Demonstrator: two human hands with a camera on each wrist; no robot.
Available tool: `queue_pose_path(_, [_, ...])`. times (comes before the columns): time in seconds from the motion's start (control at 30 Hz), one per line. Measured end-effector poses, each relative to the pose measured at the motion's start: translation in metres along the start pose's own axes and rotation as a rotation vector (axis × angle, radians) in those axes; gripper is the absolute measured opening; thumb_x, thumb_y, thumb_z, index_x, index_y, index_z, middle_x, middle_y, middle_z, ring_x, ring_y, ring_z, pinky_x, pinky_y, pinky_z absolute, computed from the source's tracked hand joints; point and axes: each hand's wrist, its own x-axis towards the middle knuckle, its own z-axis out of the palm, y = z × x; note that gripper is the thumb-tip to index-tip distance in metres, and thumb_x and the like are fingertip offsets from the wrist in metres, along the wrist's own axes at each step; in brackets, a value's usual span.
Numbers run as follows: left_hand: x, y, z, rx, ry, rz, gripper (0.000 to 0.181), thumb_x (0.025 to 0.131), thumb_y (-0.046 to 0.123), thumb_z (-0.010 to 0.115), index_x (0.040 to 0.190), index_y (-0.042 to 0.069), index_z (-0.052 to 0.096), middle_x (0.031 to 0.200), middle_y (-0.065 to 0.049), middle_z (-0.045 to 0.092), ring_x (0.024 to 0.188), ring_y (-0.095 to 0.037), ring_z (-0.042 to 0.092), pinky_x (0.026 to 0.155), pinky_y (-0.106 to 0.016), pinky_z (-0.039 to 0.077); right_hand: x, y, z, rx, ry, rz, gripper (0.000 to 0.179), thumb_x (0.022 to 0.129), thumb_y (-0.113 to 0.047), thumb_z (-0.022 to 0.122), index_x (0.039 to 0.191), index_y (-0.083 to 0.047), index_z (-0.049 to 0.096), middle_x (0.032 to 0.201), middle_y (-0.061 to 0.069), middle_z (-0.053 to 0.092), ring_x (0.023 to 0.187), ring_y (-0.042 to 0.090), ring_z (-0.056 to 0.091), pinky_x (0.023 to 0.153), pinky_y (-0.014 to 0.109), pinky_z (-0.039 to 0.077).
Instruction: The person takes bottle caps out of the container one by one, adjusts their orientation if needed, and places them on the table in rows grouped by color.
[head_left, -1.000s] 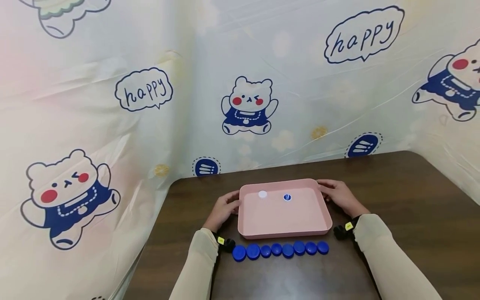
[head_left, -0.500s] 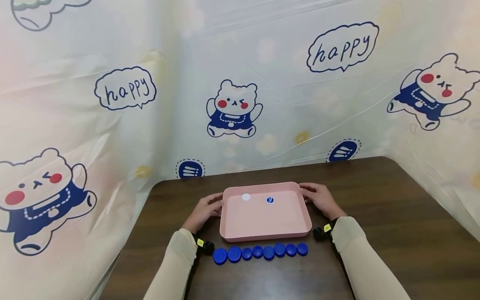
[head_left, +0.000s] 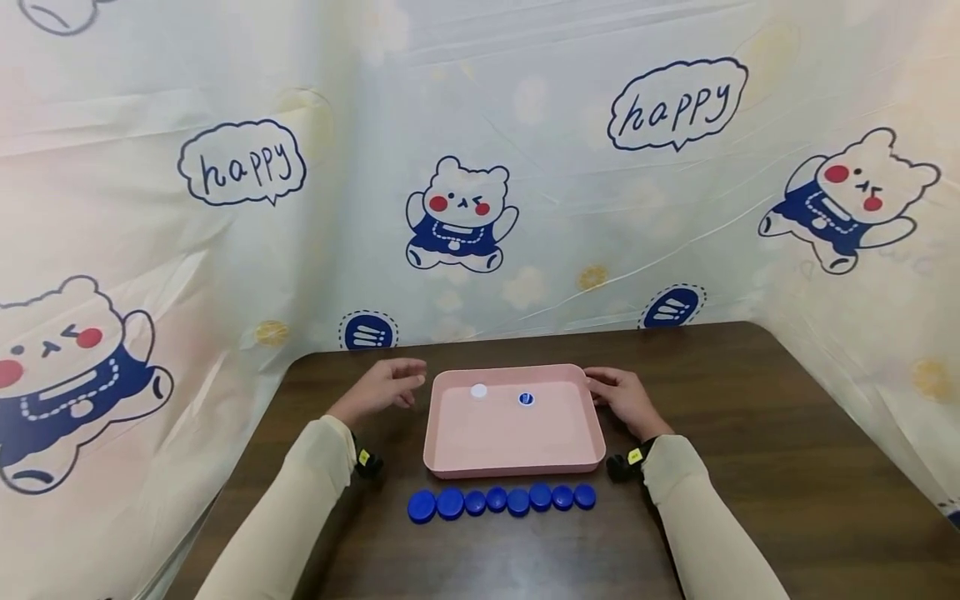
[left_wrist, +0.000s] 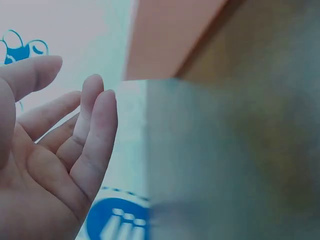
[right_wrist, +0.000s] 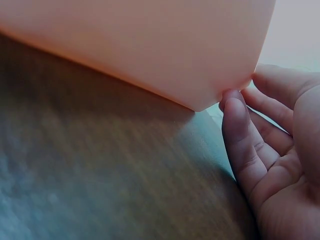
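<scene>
A shallow pink rectangular tray (head_left: 517, 442) rests on the table, with a white round spot (head_left: 478, 390) and a round blue-and-white mark (head_left: 527, 399) inside it. My left hand (head_left: 382, 387) is off the tray's left side, a gap between them; in the left wrist view its fingers are spread loosely and hold nothing. At the tray's far right corner is my right hand (head_left: 622, 398). The right wrist view has its thumb and fingertips touching the outside of that corner, fingers loosely bent.
Several round blue caps (head_left: 518, 502) form a row just in front of the tray, the larger ones at the left end. The brown wooden table (head_left: 750, 467) extends to both sides. Behind it hangs a printed cloth (head_left: 555, 208) with bears and lettering.
My left hand has let go of the tray and moved away to the left. My right hand stays at the tray's right corner. The head view has shifted, sliding everything leftward in it.
</scene>
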Motion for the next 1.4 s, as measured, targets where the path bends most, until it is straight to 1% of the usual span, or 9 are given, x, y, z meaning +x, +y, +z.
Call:
queue_pose_path(0.13, [0.001,0.027,-0.011,0.117,0.002,0.043,0.046,0.096,0.031,0.062,0.138,0.013,0.054,0.129,-0.013,0.059,0.089,-0.030,0.066,0.081,-0.045,0.055,0.001,0.003,0.003,-0.004,-0.010,0.012,0.036,0.096,-0.017,0.064,0.126,0.002,0.062,0.119,0.020,0.064,0.090,0.023,0.066,0.075,0.033,0.057])
queue_pose_path(0.27, [0.003,0.060,-0.011,0.256,-0.018,0.119,0.046,0.098,0.031,0.060,0.140,0.016,0.052,0.131,-0.010,0.058,0.089,-0.022,0.067,0.081,-0.042,0.056,0.000,0.004,0.002,-0.010,0.009,0.049,0.033,0.095,-0.017,0.064,0.124,-0.001,0.064,0.118,0.017,0.065,0.091,0.024,0.066,0.075,0.033,0.056])
queue_pose_path(0.43, [0.008,0.096,-0.001,0.366,0.001,0.185,0.046,0.097,0.036,0.059,0.140,0.021,0.052,0.131,-0.004,0.058,0.088,-0.017,0.067,0.079,-0.038,0.056,0.001,0.003,-0.001,-0.036,-0.005,0.031,0.036,0.096,-0.021,0.064,0.126,-0.002,0.063,0.120,0.017,0.064,0.095,0.026,0.065,0.077,0.033,0.056])
queue_pose_path(0.57, [0.017,0.114,0.015,0.444,-0.030,0.241,0.045,0.096,0.037,0.059,0.139,0.022,0.054,0.131,-0.004,0.059,0.089,-0.016,0.067,0.077,-0.037,0.056,0.002,0.003,-0.002,-0.029,0.001,0.026,0.035,0.095,-0.020,0.065,0.125,-0.002,0.064,0.119,0.017,0.065,0.093,0.025,0.066,0.075,0.033,0.056])
queue_pose_path(0.77, [0.033,0.115,0.042,0.625,-0.057,0.338,0.043,0.096,0.034,0.060,0.135,0.017,0.058,0.127,-0.001,0.062,0.109,-0.022,0.062,0.089,-0.041,0.052,0.002,0.003,-0.001,-0.031,-0.010,0.025,0.037,0.096,-0.020,0.063,0.127,0.001,0.062,0.120,0.019,0.064,0.090,0.023,0.065,0.075,0.033,0.056])
queue_pose_path(0.9, [0.042,0.116,0.059,0.637,-0.082,0.353,0.043,0.094,0.033,0.063,0.133,0.016,0.060,0.126,0.001,0.063,0.118,-0.021,0.057,0.097,-0.041,0.047,0.001,0.001,-0.001,-0.021,-0.002,0.019,0.037,0.096,-0.019,0.064,0.126,0.001,0.062,0.119,0.020,0.064,0.088,0.023,0.065,0.074,0.032,0.056])
queue_pose_path(1.03, [0.050,0.117,0.075,0.702,-0.112,0.381,0.042,0.094,0.033,0.062,0.133,0.015,0.061,0.129,0.001,0.061,0.119,-0.018,0.056,0.099,-0.039,0.045,0.000,0.000,0.000,-0.015,0.005,0.014,0.034,0.096,-0.016,0.063,0.125,0.002,0.063,0.117,0.020,0.064,0.087,0.023,0.066,0.073,0.033,0.056])
queue_pose_path(1.17, [0.055,0.115,0.088,0.767,-0.162,0.373,0.041,0.096,0.032,0.061,0.134,0.016,0.060,0.131,0.001,0.060,0.119,-0.018,0.056,0.098,-0.037,0.046,0.001,0.001,0.000,-0.008,-0.007,0.028,0.033,0.096,-0.015,0.063,0.125,0.001,0.063,0.116,0.019,0.065,0.088,0.024,0.066,0.074,0.034,0.056])
queue_pose_path(1.4, [0.064,0.114,0.104,0.766,-0.207,0.372,0.040,0.096,0.029,0.059,0.134,0.017,0.060,0.131,0.003,0.060,0.118,-0.018,0.057,0.098,-0.038,0.046,0.002,0.004,-0.001,-0.013,0.004,0.033,0.035,0.095,-0.019,0.065,0.125,0.000,0.064,0.116,0.018,0.065,0.089,0.024,0.066,0.074,0.033,0.056])
